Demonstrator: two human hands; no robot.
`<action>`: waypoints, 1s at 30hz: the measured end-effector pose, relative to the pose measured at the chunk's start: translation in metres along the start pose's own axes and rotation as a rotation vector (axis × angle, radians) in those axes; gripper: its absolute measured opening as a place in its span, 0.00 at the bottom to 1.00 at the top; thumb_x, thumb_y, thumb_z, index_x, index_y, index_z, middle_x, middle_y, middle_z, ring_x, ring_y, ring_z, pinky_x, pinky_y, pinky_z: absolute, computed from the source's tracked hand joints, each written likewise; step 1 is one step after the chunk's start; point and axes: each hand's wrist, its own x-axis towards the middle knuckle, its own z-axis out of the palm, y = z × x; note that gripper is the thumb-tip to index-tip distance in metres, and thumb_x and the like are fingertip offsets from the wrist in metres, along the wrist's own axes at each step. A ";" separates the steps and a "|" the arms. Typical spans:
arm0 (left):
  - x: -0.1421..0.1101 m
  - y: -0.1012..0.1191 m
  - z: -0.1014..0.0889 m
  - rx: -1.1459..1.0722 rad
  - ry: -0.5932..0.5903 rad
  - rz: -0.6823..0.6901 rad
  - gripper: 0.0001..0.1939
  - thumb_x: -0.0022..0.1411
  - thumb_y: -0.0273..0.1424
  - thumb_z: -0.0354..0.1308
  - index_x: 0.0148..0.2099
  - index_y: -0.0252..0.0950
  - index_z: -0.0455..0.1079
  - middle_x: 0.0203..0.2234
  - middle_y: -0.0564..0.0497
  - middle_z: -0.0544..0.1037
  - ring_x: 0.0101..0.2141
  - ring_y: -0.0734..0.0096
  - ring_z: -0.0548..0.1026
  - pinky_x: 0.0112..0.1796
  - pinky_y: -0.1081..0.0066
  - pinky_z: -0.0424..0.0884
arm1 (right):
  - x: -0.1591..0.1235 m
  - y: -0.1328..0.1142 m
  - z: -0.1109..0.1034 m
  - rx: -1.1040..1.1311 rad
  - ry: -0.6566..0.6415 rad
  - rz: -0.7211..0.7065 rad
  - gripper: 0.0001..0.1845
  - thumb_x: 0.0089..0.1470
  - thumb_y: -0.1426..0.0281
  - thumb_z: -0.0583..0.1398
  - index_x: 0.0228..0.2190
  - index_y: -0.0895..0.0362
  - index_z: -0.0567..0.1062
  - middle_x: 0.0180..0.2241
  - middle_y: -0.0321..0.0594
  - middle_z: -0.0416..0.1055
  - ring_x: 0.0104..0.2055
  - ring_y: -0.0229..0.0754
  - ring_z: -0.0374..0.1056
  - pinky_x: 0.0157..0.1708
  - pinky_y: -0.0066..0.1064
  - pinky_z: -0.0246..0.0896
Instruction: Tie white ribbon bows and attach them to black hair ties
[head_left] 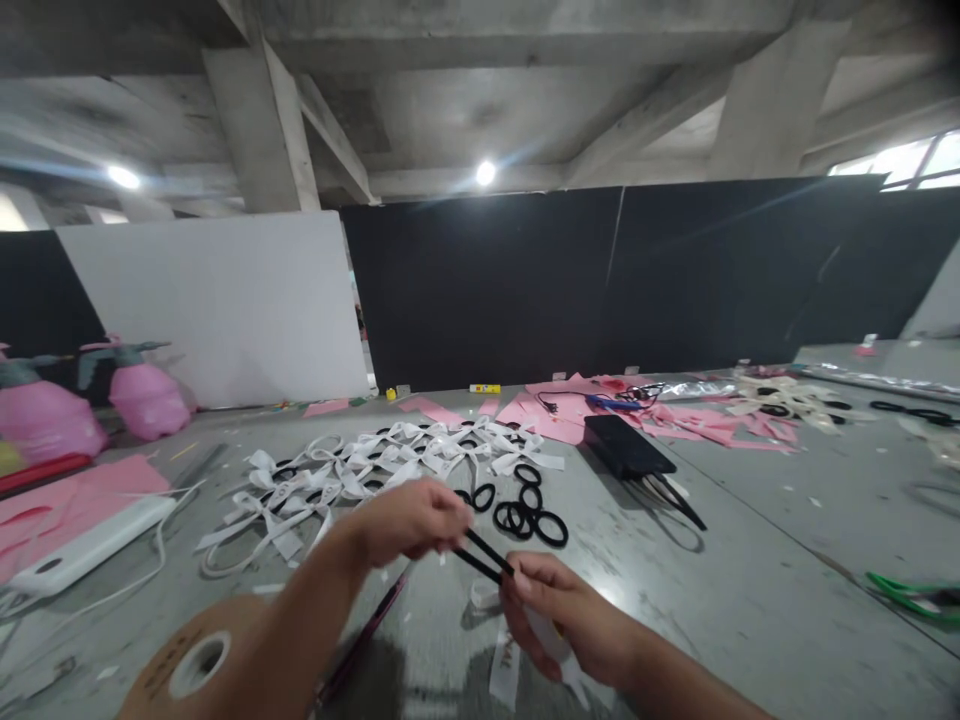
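A black hair tie is stretched between my two hands, just above the grey table. My left hand pinches its far end with the fingers closed. At the near end, the fingers and thumb of my right hand are closed on the band. White ribbon with dark lettering hangs below my right hand; whether the fingers also grip it I cannot tell. Several loose black hair ties lie just beyond my hands. Behind my left hand spreads a pile of white ribbons with black ties among them.
A cardboard ribbon spool and a dark pink slim tool lie near my left forearm. Left are a white power strip and pink spray bottles. Right are a black box-like device with a cable and a green-handled tool.
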 end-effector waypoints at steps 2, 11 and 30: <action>0.008 -0.001 0.025 -0.043 -0.113 0.051 0.29 0.51 0.56 0.62 0.25 0.32 0.65 0.17 0.56 0.65 0.14 0.84 0.53 0.16 0.76 0.46 | -0.002 0.005 0.003 0.036 -0.064 -0.003 0.22 0.55 0.52 0.62 0.29 0.59 0.69 0.18 0.31 0.65 0.12 0.29 0.55 0.09 0.20 0.49; 0.014 -0.004 0.036 0.204 -0.069 0.114 0.31 0.61 0.57 0.51 0.27 0.31 0.70 0.19 0.53 0.69 0.17 0.81 0.56 0.19 0.75 0.50 | 0.000 0.008 -0.003 -0.024 0.028 0.026 0.25 0.56 0.49 0.60 0.32 0.61 0.72 0.14 0.30 0.63 0.10 0.30 0.53 0.08 0.21 0.48; 0.011 -0.008 0.010 0.347 -0.076 -0.063 0.29 0.57 0.55 0.55 0.22 0.33 0.66 0.15 0.53 0.67 0.16 0.79 0.55 0.19 0.74 0.47 | 0.006 0.011 -0.001 0.059 0.014 0.048 0.24 0.50 0.52 0.66 0.22 0.60 0.68 0.16 0.32 0.65 0.12 0.32 0.59 0.06 0.21 0.51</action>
